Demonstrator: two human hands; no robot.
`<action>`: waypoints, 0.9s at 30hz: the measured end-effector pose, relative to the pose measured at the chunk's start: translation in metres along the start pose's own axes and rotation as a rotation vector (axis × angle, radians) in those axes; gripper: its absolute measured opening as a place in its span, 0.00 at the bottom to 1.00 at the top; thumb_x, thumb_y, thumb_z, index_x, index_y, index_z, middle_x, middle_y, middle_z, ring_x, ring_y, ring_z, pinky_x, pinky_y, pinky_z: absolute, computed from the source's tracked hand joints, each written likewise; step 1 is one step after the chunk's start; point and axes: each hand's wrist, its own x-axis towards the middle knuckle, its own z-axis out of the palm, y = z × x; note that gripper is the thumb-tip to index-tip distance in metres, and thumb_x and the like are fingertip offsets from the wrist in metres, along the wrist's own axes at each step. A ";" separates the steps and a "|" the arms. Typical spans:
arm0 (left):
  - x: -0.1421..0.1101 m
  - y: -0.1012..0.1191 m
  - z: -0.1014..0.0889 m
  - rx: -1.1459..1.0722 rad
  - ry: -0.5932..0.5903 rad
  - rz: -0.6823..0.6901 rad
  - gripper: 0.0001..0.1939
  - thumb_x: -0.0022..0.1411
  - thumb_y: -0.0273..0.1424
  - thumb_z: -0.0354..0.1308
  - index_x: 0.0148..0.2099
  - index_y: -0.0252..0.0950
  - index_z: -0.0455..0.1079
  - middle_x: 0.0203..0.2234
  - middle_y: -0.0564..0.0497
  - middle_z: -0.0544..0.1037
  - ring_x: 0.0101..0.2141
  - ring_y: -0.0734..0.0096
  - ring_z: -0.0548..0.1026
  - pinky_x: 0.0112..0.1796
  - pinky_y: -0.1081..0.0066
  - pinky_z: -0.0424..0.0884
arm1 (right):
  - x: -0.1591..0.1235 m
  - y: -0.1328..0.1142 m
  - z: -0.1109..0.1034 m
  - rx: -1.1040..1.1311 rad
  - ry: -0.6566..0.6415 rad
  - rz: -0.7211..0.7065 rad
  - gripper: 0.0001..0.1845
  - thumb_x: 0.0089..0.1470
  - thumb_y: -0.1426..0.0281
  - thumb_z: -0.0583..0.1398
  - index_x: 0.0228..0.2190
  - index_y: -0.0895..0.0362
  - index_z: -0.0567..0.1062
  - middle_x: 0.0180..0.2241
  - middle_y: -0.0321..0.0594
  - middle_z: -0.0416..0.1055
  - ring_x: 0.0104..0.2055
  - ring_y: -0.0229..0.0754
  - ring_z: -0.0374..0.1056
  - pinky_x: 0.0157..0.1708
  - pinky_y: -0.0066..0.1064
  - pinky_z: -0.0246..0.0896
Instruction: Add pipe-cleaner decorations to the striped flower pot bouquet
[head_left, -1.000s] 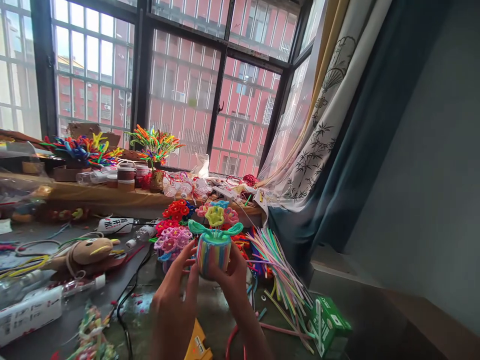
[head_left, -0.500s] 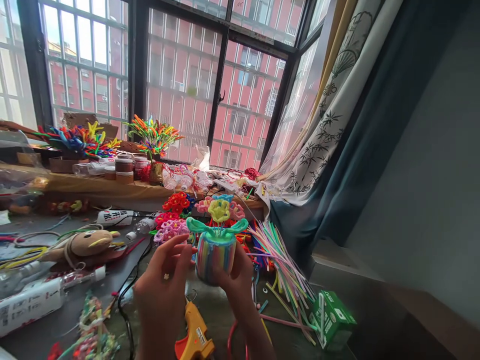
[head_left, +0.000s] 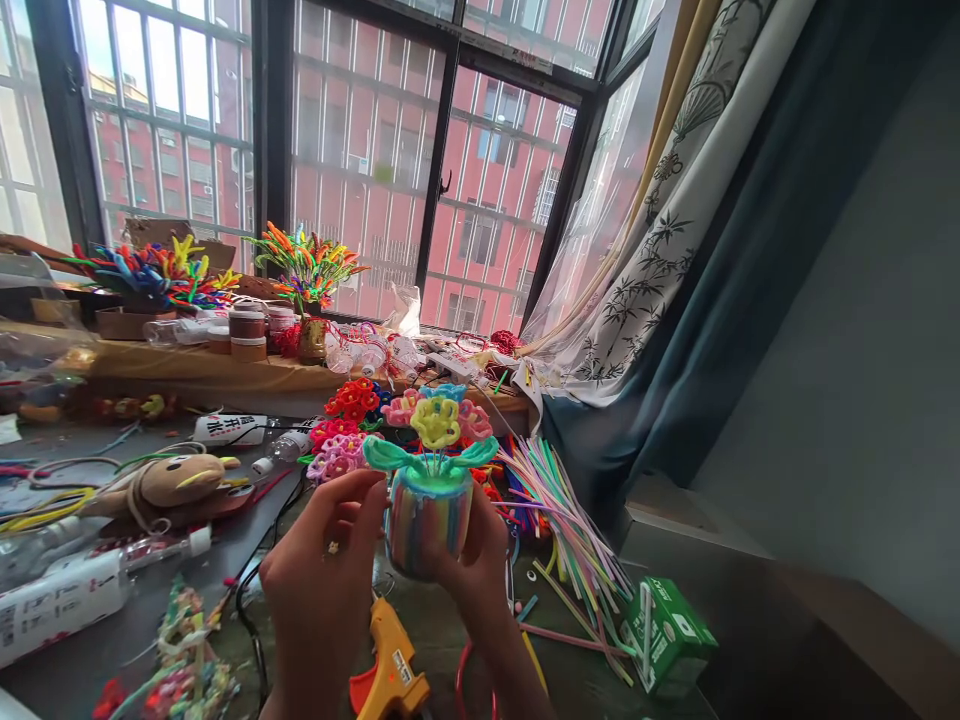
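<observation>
A small striped flower pot (head_left: 426, 525), wrapped in pastel pipe cleaners, is held up in front of me. My right hand (head_left: 476, 555) grips its right side, thumb across the front. Curled fingers of my left hand (head_left: 330, 560) meet the pot's left edge just under a green leaf (head_left: 388, 455); the exact contact is partly hidden. From the pot's green top rise a yellow pipe-cleaner flower (head_left: 436, 422), pink ones and a blue one (head_left: 448, 392), with another green leaf (head_left: 474, 453) on the right. Below the hands lies a yellow hot glue gun (head_left: 394, 665).
Loose pipe cleaners (head_left: 559, 510) spread to the right, beside a green box (head_left: 667, 635). Red flowers (head_left: 352, 400) and pink-purple flowers (head_left: 337, 457) sit behind my left hand. Bottles (head_left: 64, 600), a plush toy (head_left: 172, 483) and a black cable (head_left: 247, 600) lie left.
My left fingers have closed in toward the pot's left edge, thumb and index nearer together. The pot has shifted slightly left and tilted a little; my right hand keeps its grip.
</observation>
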 end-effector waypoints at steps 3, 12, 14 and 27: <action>-0.001 0.002 -0.001 0.025 0.012 0.007 0.15 0.60 0.48 0.64 0.39 0.42 0.79 0.25 0.56 0.82 0.23 0.74 0.78 0.26 0.76 0.73 | -0.002 0.000 0.000 -0.014 0.011 0.011 0.31 0.41 0.59 0.75 0.47 0.54 0.79 0.41 0.41 0.81 0.41 0.48 0.76 0.39 0.31 0.72; -0.005 0.005 -0.001 0.065 0.037 -0.002 0.15 0.59 0.48 0.64 0.38 0.43 0.77 0.26 0.59 0.82 0.23 0.75 0.79 0.29 0.77 0.73 | -0.001 -0.011 0.000 0.054 -0.032 -0.005 0.25 0.43 0.61 0.75 0.44 0.50 0.80 0.38 0.35 0.81 0.38 0.44 0.75 0.38 0.28 0.71; -0.006 0.006 -0.001 0.075 0.036 -0.012 0.15 0.60 0.48 0.64 0.38 0.43 0.76 0.24 0.59 0.81 0.23 0.74 0.80 0.28 0.77 0.74 | -0.003 -0.011 0.000 0.066 -0.034 0.004 0.27 0.43 0.60 0.75 0.46 0.50 0.80 0.40 0.37 0.81 0.40 0.46 0.76 0.39 0.29 0.72; -0.010 0.015 -0.013 0.250 0.012 0.084 0.14 0.63 0.49 0.61 0.41 0.47 0.77 0.24 0.61 0.82 0.25 0.72 0.81 0.29 0.74 0.73 | -0.010 -0.001 -0.001 0.014 0.078 -0.080 0.30 0.42 0.54 0.74 0.46 0.53 0.79 0.40 0.41 0.81 0.41 0.50 0.78 0.40 0.34 0.75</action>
